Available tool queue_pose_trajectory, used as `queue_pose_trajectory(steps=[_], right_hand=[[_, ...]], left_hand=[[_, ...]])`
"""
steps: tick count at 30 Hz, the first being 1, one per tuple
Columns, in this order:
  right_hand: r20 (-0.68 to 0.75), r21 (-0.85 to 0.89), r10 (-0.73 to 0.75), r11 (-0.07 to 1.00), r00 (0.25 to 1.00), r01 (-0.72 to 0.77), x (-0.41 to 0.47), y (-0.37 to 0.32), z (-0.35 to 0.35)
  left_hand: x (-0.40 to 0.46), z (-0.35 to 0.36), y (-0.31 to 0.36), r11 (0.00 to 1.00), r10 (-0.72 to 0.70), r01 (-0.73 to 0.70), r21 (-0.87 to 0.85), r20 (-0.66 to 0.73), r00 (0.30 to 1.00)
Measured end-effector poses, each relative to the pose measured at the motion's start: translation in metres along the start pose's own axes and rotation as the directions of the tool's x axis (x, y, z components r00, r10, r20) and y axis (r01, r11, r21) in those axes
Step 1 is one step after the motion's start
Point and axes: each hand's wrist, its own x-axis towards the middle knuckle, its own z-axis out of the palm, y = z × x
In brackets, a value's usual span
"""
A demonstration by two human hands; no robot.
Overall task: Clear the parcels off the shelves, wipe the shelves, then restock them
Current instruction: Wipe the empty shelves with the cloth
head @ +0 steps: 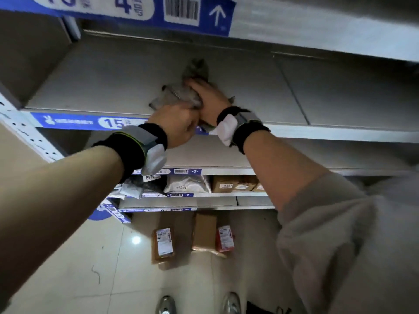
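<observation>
Wiping step, by the look of it: the flat pale-grey metal shelf [238, 87] carries no parcels, and a crumpled grey cloth rag [181, 91] lies near its front edge, about mid-width. Right hand [209, 98] presses down on the rag, fingers spread flat over it; left hand [179, 125] grips the rag's near end, fingers curled in. Rag's long axis runs front-to-back, far tip pointing toward the shelf's rear edge. Next move probably needs sideways sweeps w/ steady pressure. Brown cardboard parcels [163, 244] wait on the floor for restocking.
</observation>
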Motion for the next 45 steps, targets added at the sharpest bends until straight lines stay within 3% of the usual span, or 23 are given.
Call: queue_pose_trajectory(steps=[3, 6, 10, 12, 14, 17, 22, 26, 30, 33, 35, 37, 40, 43, 45], right_hand=[[-0.060, 0.032, 0.009, 0.999, 0.998, -0.007, -0.029, 0.040, -0.032], [-0.188, 0.029, 0.219, 0.976, 0.957, -0.217, -0.072, 0.136, -0.065], [-0.318, 0.063, 0.589, 0.795, 0.743, -0.604, -0.090, 0.218, -0.087], [-0.327, -0.002, 0.645, 0.731, 0.691, -0.683, -0.083, 0.217, -0.087], [-0.333, -0.057, 0.619, 0.740, 0.711, -0.670, -0.073, 0.197, -0.080], [-0.319, -0.103, 0.421, 0.875, 0.849, -0.472, -0.061, 0.172, -0.063], [-0.250, -0.005, 0.247, 0.967, 0.936, -0.257, -0.083, 0.196, -0.078], [-0.274, -0.039, 0.325, 0.937, 0.905, -0.348, -0.122, 0.274, -0.112], [-0.420, -0.017, 0.551, 0.789, 0.721, -0.614, -0.164, 0.364, -0.146], [-0.459, 0.019, 0.629, 0.713, 0.627, -0.701, -0.169, 0.358, -0.140], [-0.448, 0.002, 0.583, 0.759, 0.678, -0.652, -0.164, 0.330, -0.131], [-0.393, -0.023, 0.440, 0.873, 0.807, -0.487, -0.161, 0.309, -0.124], [-0.328, -0.008, 0.291, 0.950, 0.899, -0.311, -0.171, 0.307, -0.127], [-0.317, 0.006, 0.283, 0.955, 0.905, -0.297, -0.190, 0.338, -0.143], [-0.353, 0.018, 0.371, 0.921, 0.859, -0.390, -0.205, 0.378, -0.159]], left_hand=[[0.015, 0.002, 0.019, 1.000, 0.003, -0.003, -0.002, 0.012, 1.000], [0.037, 0.010, 0.039, 1.000, 0.021, -0.022, 0.014, 0.082, 0.996], [0.059, 0.027, 0.076, 0.995, 0.001, -0.022, 0.098, 0.208, 0.978], [0.066, 0.042, 0.098, 0.976, -0.068, 0.024, 0.217, 0.199, 0.978], [0.067, 0.056, 0.114, 0.945, -0.118, 0.080, 0.318, 0.105, 0.987], [0.072, 0.070, 0.127, 0.930, -0.130, 0.133, 0.344, -0.032, 0.991], [0.106, 0.089, 0.174, 0.956, -0.007, 0.030, 0.291, -0.080, 0.997], [0.112, 0.102, 0.187, 0.927, -0.058, 0.081, 0.365, -0.072, 0.996], [0.102, 0.113, 0.190, 0.896, -0.074, 0.093, 0.435, -0.060, 0.995], [0.109, 0.114, 0.202, 0.890, -0.124, 0.143, 0.433, -0.073, 0.990], [0.119, 0.110, 0.208, 0.899, -0.153, 0.185, 0.396, -0.110, 0.982], [0.133, 0.109, 0.218, 0.914, -0.118, 0.157, 0.374, -0.125, 0.985], [0.166, 0.115, 0.252, 0.933, 0.063, -0.048, 0.356, -0.032, 0.997], [0.183, 0.122, 0.276, 0.931, 0.088, -0.089, 0.354, 0.020, 0.996], [0.182, 0.125, 0.280, 0.933, 0.050, -0.045, 0.357, -0.005, 0.999]])
